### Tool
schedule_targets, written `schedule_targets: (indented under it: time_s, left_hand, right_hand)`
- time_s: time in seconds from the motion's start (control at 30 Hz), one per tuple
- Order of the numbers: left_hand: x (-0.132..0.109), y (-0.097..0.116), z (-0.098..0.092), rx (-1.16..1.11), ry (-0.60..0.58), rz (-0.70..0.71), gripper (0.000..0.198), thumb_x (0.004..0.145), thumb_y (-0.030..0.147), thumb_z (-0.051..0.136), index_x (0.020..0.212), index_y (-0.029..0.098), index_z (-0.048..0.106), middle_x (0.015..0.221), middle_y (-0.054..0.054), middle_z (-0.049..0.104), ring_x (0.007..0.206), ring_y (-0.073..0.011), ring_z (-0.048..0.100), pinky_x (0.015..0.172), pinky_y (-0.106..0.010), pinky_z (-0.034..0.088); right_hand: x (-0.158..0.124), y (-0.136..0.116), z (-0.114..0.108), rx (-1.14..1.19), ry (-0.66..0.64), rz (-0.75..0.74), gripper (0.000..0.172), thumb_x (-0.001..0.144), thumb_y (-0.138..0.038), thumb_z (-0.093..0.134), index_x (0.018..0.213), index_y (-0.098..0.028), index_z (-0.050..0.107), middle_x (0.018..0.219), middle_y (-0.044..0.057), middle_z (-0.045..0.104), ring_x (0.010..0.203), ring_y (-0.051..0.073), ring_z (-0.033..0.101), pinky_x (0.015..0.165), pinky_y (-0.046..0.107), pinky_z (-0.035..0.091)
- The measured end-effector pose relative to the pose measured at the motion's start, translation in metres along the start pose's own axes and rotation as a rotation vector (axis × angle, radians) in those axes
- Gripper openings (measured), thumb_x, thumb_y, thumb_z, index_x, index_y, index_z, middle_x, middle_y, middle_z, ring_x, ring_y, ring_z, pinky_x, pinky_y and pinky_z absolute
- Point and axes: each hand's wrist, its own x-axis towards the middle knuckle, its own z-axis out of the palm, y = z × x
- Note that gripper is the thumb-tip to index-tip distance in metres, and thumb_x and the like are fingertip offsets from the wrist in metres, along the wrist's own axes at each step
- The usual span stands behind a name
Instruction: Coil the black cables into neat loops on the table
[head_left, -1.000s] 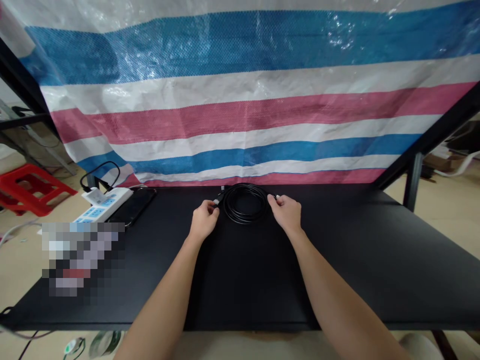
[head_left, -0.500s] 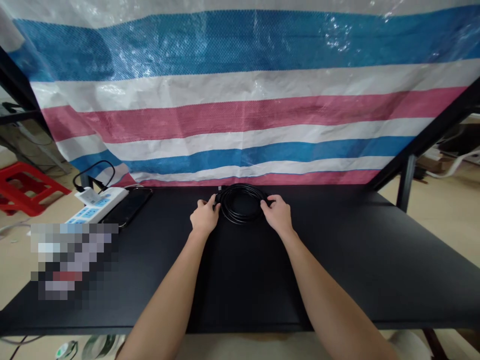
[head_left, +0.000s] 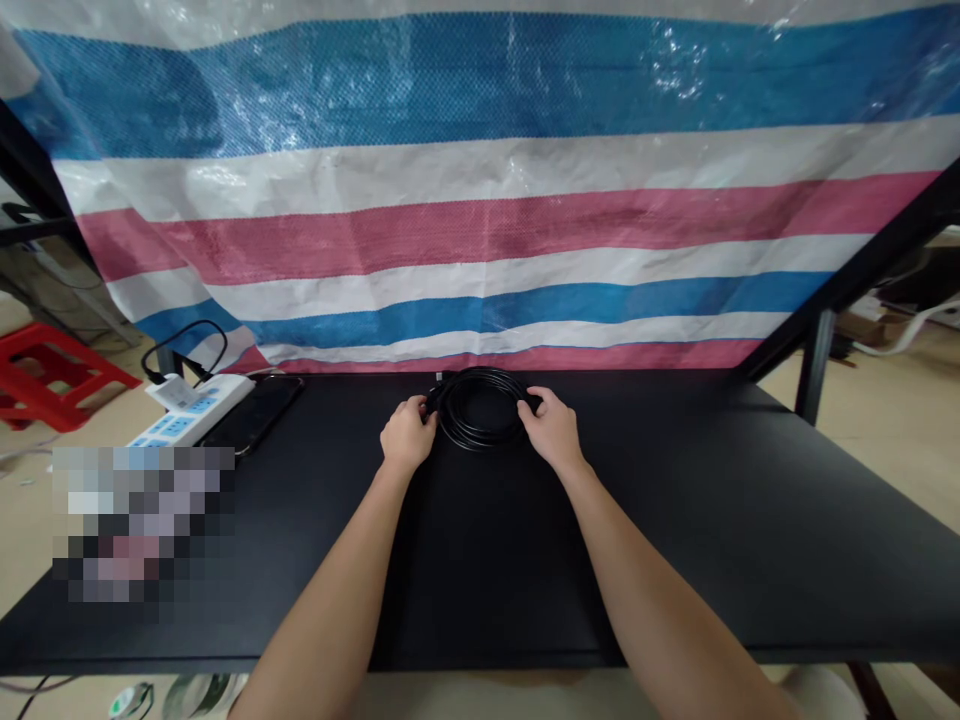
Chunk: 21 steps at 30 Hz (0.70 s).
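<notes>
A coiled black cable [head_left: 480, 436] lies near the back edge of the black table [head_left: 495, 560], with a small metal-tipped plug [head_left: 439, 377] showing at its upper left. My left hand [head_left: 409, 432] is closed on the left side of the coil, by the plug end. Across from it, my right hand [head_left: 551, 422] grips the coil's right side between thumb and fingers. Both sets of fingertips are partly hidden against the dark cable.
A white power strip [head_left: 217, 393] with a plugged-in adapter [head_left: 174, 392] sits at the left beside a black phone [head_left: 262, 412]. A blurred patch covers something in front of them. Behind the table hangs a striped plastic sheet [head_left: 480, 230]; a red stool [head_left: 60, 375] stands at far left.
Both hands stay on the coil at nearly the same spots, with only slight finger shifts. The view has moved a little.
</notes>
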Motion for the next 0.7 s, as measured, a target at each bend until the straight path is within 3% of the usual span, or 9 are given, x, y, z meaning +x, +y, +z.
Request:
schedule_targets:
  time_s: [0.13, 0.27, 0.43, 0.6, 0.7]
  left_hand:
    - [0.004, -0.003, -0.001, -0.011, -0.069, 0.039, 0.028, 0.083, 0.025, 0.053, 0.108, 0.021, 0.065, 0.113, -0.010, 0.067, 0.102, -0.0246, 0.064, 0.082, -0.034, 0.049]
    - [0.007, -0.009, -0.001, -0.161, 0.112, 0.085, 0.025, 0.081, 0.021, 0.052, 0.102, 0.018, 0.065, 0.100, -0.009, 0.069, 0.092, -0.0205, 0.065, 0.083, -0.032, 0.049]
    - [-0.001, -0.007, -0.005, -0.221, 0.281, 0.172, 0.022, 0.078, 0.025, 0.052, 0.094, 0.018, 0.065, 0.088, -0.006, 0.070, 0.080, -0.0194, 0.066, 0.080, -0.031, 0.050]
    - [-0.013, 0.004, -0.014, -0.053, 0.110, 0.145, 0.035, 0.072, 0.026, 0.056, 0.106, 0.020, 0.062, 0.087, -0.006, 0.070, 0.085, -0.0255, 0.067, 0.078, -0.034, 0.049]
    - [-0.014, 0.006, -0.016, -0.032, 0.037, 0.122, 0.027, 0.074, 0.024, 0.052, 0.099, 0.021, 0.061, 0.088, -0.008, 0.069, 0.089, -0.0278, 0.066, 0.078, -0.036, 0.047]
  right_hand:
    - [-0.001, -0.003, -0.002, 0.012, -0.009, 0.022, 0.030, 0.072, -0.042, 0.055, 0.091, -0.022, 0.066, 0.051, -0.002, 0.053, 0.056, 0.021, 0.057, 0.060, 0.034, 0.043]
    - [-0.001, -0.005, -0.005, 0.065, 0.047, 0.071, 0.038, 0.074, -0.054, 0.051, 0.087, -0.022, 0.067, 0.056, 0.001, 0.058, 0.060, 0.023, 0.059, 0.061, 0.035, 0.043]
    - [-0.001, -0.004, -0.007, 0.215, 0.096, 0.053, 0.059, 0.083, -0.065, 0.026, 0.081, -0.022, 0.067, 0.064, 0.005, 0.063, 0.069, 0.023, 0.061, 0.064, 0.034, 0.045]
    - [0.001, -0.001, -0.007, 0.326, 0.117, 0.098, 0.075, 0.080, -0.073, 0.017, 0.077, -0.018, 0.068, 0.053, 0.002, 0.052, 0.056, 0.019, 0.054, 0.060, 0.032, 0.043]
    - [0.001, -0.001, -0.007, 0.361, 0.122, 0.122, 0.075, 0.079, -0.074, 0.019, 0.074, -0.017, 0.068, 0.050, 0.001, 0.049, 0.052, 0.017, 0.051, 0.057, 0.032, 0.042]
